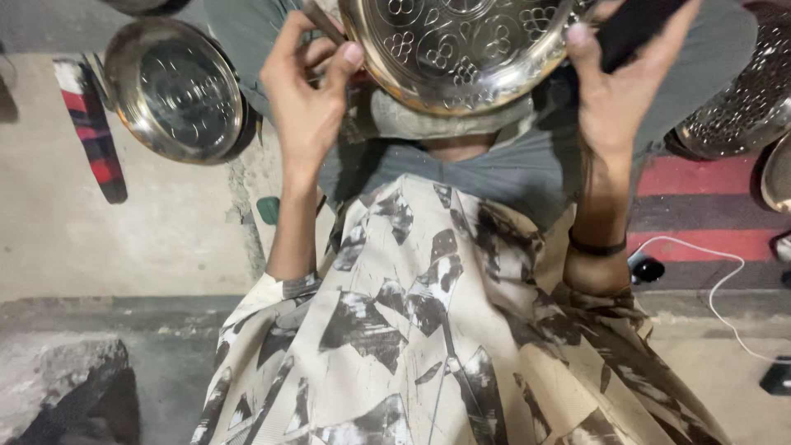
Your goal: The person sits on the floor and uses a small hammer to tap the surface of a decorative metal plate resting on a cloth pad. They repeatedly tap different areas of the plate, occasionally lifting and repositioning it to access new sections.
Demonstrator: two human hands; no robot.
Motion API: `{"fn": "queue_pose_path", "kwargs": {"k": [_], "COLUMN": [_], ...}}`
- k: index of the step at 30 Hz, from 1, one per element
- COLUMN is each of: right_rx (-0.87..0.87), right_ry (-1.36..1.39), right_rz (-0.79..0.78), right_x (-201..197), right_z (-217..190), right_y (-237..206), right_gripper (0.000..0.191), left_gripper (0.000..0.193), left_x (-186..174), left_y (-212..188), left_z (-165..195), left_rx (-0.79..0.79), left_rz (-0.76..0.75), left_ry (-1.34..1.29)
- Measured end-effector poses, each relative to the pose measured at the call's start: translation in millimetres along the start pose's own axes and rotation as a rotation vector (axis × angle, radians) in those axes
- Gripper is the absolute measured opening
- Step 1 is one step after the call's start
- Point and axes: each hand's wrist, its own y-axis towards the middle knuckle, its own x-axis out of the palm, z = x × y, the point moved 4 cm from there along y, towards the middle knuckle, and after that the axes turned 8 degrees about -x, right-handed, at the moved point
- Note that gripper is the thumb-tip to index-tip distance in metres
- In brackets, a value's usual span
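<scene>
a striped cloth [92, 132] lies on the floor at the far left, beside a plain metal plate [175, 89]. the left hand [305, 91] is closed on a thin brown stick [323, 22], its thumb just at the rim of the engraved metal plate [453, 49] held over the lap. the right hand [614, 91] grips that plate's other edge together with a black cloth [634, 29]. the 2 hands are apart. a black band [596, 246] circles the right wrist. at the far right, a perforated metal bowl [741, 99] and a white cable [717, 284].
</scene>
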Motion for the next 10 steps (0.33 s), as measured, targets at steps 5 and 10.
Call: {"fn": "queue_pose_path", "kwargs": {"k": [5, 10], "right_rx": [0.068, -0.33], "right_ry": [0.07, -0.308], "right_rz": [0.045, 0.013], "right_x": [14, 13], "right_z": [-7, -20], "right_y": [12, 35], "right_gripper": [0.102, 0.089], "left_gripper": [0.023, 0.022], "left_x": [8, -2], "left_y": [9, 25], "left_z": [1, 20], "left_rx": [0.032, 0.251], "left_rz": [0.055, 0.15], "left_ry": [0.099, 0.076]}}
